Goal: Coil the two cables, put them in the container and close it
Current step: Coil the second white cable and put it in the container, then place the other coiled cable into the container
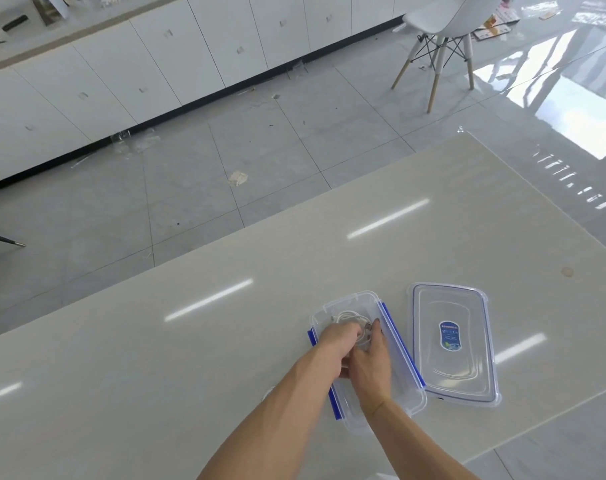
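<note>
- Both hands meet over the open clear container (pixel 403 393) on the bench (pixel 190 358), and the grip sits inside its far half
- The left hand (pixel 332 351) reaches in from the left, fingers curled down round the white coiled cable (pixel 346 318); its grip looks pinched on the coil, though the fingertips are hidden behind the knuckles
- The right hand (pixel 370 362) lies just right of the left hand and touches it; its fingers bend over the near loops of the coiled cable and a darker plug end shows at the fingertips, so its grip holds the cable too
- I cannot tell whether the loops under the hands are one cable or two
- The coiled cable lies inside the container, beyond and under the grip, near the container's far end wall
- Blue latch strips run along both long sides of the container, one left of the grip and one right of it
- The clear lid (pixel 454 368), blue-trimmed with a blue label at its middle, lies flat on the bench to the right of the grip, just beside the container and apart from both hands
- A small white piece shows on the bench by the left forearm, nearer than the grip, too hidden to name
- Far beyond the grip, a white chair (pixel 443 26) stands on the tiled floor (pixel 190 185) by white cabinets (pixel 156 64)
</note>
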A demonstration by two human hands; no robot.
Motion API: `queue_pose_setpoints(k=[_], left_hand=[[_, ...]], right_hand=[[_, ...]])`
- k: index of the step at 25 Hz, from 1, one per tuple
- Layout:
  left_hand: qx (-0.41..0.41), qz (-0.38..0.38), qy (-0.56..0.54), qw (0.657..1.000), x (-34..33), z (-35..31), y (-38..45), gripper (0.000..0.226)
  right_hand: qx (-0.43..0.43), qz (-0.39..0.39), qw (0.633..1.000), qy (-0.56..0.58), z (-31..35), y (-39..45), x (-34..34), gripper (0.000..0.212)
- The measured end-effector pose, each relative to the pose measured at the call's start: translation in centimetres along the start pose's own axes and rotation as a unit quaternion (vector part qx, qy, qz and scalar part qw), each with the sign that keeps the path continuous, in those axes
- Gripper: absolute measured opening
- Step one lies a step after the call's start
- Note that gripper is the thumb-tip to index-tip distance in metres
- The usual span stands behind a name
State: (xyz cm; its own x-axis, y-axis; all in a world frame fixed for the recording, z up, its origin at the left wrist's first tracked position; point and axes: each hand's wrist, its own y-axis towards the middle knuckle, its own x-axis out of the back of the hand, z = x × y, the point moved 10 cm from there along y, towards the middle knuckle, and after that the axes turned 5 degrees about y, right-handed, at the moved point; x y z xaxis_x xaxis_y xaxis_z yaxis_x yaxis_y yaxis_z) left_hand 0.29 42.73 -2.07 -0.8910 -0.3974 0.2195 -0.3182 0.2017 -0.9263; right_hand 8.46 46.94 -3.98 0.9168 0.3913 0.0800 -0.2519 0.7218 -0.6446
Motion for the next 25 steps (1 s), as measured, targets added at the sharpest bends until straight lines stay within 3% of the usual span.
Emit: queue_pose_setpoints(k=[5,9,12,14,20,25], left_hand=[[-0.026,0.018,-0.009,0.999,0.4,-0.5,-1.1,0.037],[-0.063,0.008,-0.032,0.997,2.1,-0.6,-3.3,0.007],[-0.111,0.001,-0.029,0.993,3.5,-0.4,-5.2,0.008],[-0.143,-0.007,-0.014,0.990,4.9,0.4,-6.0,0.022],[-0.182,-0.059,0.009,0.982,12.2,7.4,-6.1,0.026],[-0.164,-0.092,0.043,0.981,17.0,14.4,-3.5,0.021]], right_hand=[[0.022,0.001,0.999,-0.036,0.9,-1.1,-0.1,0.078],[0.074,-0.018,0.995,-0.066,2.3,-3.1,0.6,0.057],[0.104,-0.004,0.990,-0.095,2.9,-4.7,0.4,0.065],[0.136,-0.002,0.984,-0.117,3.5,-6.3,0.4,0.055],[0.213,0.082,0.933,-0.278,1.4,-11.0,-3.4,0.026],[0.174,0.116,0.899,-0.385,-2.0,-11.1,-5.6,0.034]])
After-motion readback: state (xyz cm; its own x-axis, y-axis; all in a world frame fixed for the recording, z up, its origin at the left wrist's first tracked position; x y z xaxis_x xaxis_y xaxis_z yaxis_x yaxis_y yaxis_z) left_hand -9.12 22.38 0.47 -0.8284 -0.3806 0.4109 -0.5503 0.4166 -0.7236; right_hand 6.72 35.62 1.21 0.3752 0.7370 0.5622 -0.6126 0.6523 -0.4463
